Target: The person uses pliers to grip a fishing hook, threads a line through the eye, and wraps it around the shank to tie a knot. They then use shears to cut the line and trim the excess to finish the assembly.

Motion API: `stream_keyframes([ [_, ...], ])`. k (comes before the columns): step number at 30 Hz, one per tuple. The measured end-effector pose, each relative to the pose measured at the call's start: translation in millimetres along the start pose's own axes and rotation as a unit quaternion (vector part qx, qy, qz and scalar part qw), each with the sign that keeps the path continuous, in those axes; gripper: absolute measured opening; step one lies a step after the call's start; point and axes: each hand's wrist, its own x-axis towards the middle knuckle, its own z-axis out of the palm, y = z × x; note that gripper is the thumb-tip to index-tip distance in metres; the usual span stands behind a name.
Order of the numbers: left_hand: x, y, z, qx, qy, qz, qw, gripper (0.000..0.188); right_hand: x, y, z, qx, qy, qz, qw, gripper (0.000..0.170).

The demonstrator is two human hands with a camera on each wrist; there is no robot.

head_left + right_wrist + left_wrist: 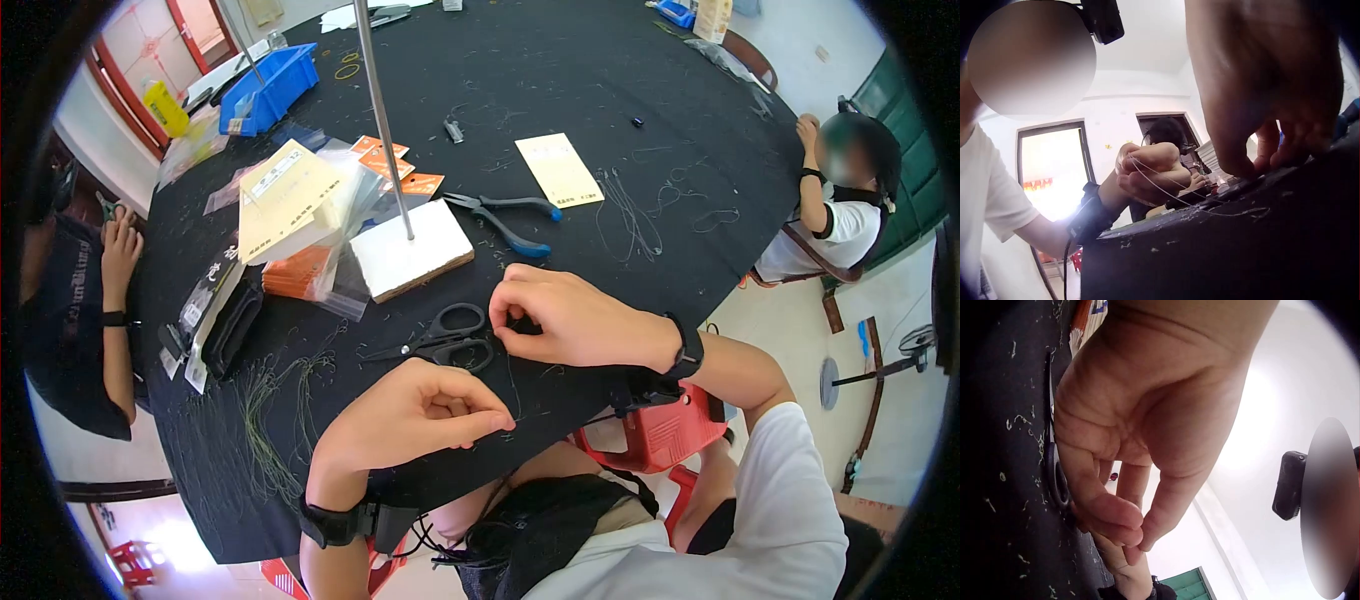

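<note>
My left hand (pixel 415 415) is near the front edge of the black table, its thumb and forefinger pinching a thin pale line (pixel 1235 215). In the right wrist view the line loops from those fingertips down to the tabletop. Just beyond, my right hand (pixel 590 320) is low over the table with thumb and forefinger brought together; the line runs up toward this pinch, and its end there is too fine to see. Black-handled scissors (pixel 460 335) lie between the hands, close to the right fingertips. In the left wrist view the left fingertips (pixel 1135 540) meet.
A white block (pixel 420 250) with an upright metal rod stands ahead. Around it lie pliers (pixel 510 222), a cream card (pixel 560 170), stacked cards (pixel 290 200) and orange packets (pixel 300 272). Green strands (pixel 262 430) spread at left. Other people sit at both sides.
</note>
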Motion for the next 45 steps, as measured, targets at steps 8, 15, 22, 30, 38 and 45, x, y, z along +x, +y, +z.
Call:
stream_keyframes([
  [8, -0.5, -1.5, 0.0, -0.004, 0.002, 0.004, 1.0, 0.017, -1.0, 4.8, -18.2, 0.058, 0.034, -0.005, 0.998, 0.01],
  [15, 5.8, 10.2, 4.4, 0.0, 0.064, 0.027, 0.998, 0.017, -20.9, -1.7, -64.4, 0.11, 0.084, 0.077, 0.987, 0.012],
  [22, 13.2, 51.7, 31.1, 0.043, 0.118, 0.06, 0.99, 0.018, -46.9, -10.8, -91.0, 0.149, 0.112, 0.043, 0.982, 0.007],
  [30, 49.7, 51.2, 9.8, 0.107, 0.204, -0.003, 0.973, 0.024, -58.9, -4.2, -71.1, 0.17, 0.089, 0.024, 0.981, 0.007],
  [38, 57.9, 40.3, 6.0, 0.184, 0.301, 0.007, 0.936, 0.043, -56.8, -1.3, -66.9, 0.153, 0.077, 0.021, 0.985, 0.01],
  [45, 22.1, 61.7, 9.6, 0.185, 0.302, 0.021, 0.935, 0.034, -36.7, -21.7, -76.1, 0.181, 0.071, -0.004, 0.981, 0.014],
])
